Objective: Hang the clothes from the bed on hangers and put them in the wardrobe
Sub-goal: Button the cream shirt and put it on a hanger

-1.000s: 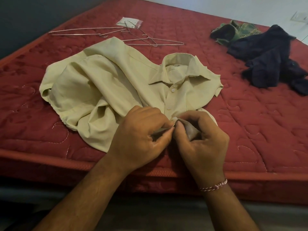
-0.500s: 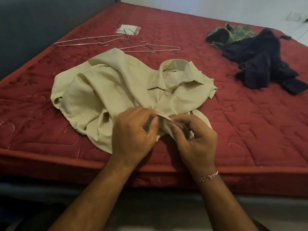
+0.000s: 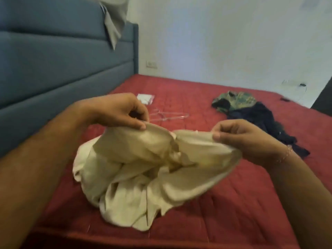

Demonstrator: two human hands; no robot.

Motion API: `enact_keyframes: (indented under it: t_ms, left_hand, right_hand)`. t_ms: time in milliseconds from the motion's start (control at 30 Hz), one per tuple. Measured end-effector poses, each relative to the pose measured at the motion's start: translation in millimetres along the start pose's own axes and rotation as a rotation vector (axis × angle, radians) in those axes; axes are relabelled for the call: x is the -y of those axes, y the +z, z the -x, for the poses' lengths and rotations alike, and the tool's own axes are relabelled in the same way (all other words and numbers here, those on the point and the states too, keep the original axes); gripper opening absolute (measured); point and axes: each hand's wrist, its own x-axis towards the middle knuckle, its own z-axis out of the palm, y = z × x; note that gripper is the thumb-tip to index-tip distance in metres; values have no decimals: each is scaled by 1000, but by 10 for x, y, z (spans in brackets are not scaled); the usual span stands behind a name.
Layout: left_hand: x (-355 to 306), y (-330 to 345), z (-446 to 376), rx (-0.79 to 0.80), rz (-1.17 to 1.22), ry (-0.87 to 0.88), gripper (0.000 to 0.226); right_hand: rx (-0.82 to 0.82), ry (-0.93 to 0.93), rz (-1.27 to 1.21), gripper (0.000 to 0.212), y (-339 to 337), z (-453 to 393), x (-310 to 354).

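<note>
Both hands point(image 3: 172, 128) have lifted the beige shirt point(image 3: 143, 177) (edge pinched) and parted.

Three garments point(image 3: 143, 177), two hangers point(image 3: 168, 116).

A small clear plastic packet point(image 3: 145, 99) lies near the blue padded headboard point(image 3: 62, 56).

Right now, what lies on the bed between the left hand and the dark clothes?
In the head view: wire hangers on the red mattress; otherwise bare.
</note>
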Motion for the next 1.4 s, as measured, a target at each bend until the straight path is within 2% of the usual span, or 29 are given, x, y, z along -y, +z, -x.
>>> enact_keyframes:
  t_ms: [67, 100, 133, 167, 200, 233, 267, 300, 333, 400, 500, 600, 700, 800, 967, 1133, 1400]
  left_hand:
    - [85, -349, -169, 212, 32, -113, 5]
    - [122, -476, -322, 220, -6, -163, 4]
    - [160, -526, -509, 124, -87, -221, 5]
    - [192, -559, -720, -104, -220, -275, 7]
    - [181, -620, -931, -440, -373, -325, 12]
    - [127, -627, -1095, -758, -463, -357, 16]
    - [50, -656, -1235, -1004, -496, -336, 16]
    - [-19, -638, -1311, -1151, -468, -278, 17]
    - [-90, -606, -1330, -1228, -425, -198, 20]
    - [-134, -423, -1278, -1308, -390, -54, 23]
    - [-111, 186, -918, -1319, -341, 14, 14]
    - [-109, 1019, -403, -1299, -345, 10, 11]
    - [-182, 1781, 3, -1270, -303, 42, 9]
    - [-242, 2315, 216, -1187, -257, 107, 9]
    - [-257, 2576, 395, -1122, -179, 149, 6]
    - [-312, 2587, 378, -1136, -168, 207, 6]
    - [-309, 2660, 316, -1150, -192, 215, 7]
  right_hand:
    - [210, 70, 145, 10, -262, -300, 253]
    - [200, 80, 330, 11, -402, -524, 365]
    - [113, 78, 536, 13, -514, -770, 432]
    - [-79, 58, 746, 15, -615, -1021, 497]
    - [-360, 25, 906, 18, -710, -1245, 617]
    - [-634, 3, 958, 20, -736, -1381, 725]
    - [-830, -56, 938, 19, -742, -1478, 837]
    - [-924, -120, 884, 18, -699, -1512, 901]
    - [-955, -178, 813, 16, -631, -1503, 936]
    - [-923, -253, 769, 16, -442, -1364, 839]
    - [-748, -268, 705, 12, -4, -936, 365]
    - [-549, -205, 427, 15, 562, -449, -294]
    - [-433, -157, 131, 14, 1130, -56, -772]
    - [-439, -128, -129, 14, 1530, 144, -1118]
    - [-493, -161, -339, 10, 1691, 273, -1276]
    - [-518, -225, -222, 1, 1693, 395, -1347]
    - [-525, -267, -156, 4, 1733, 376, -1345]
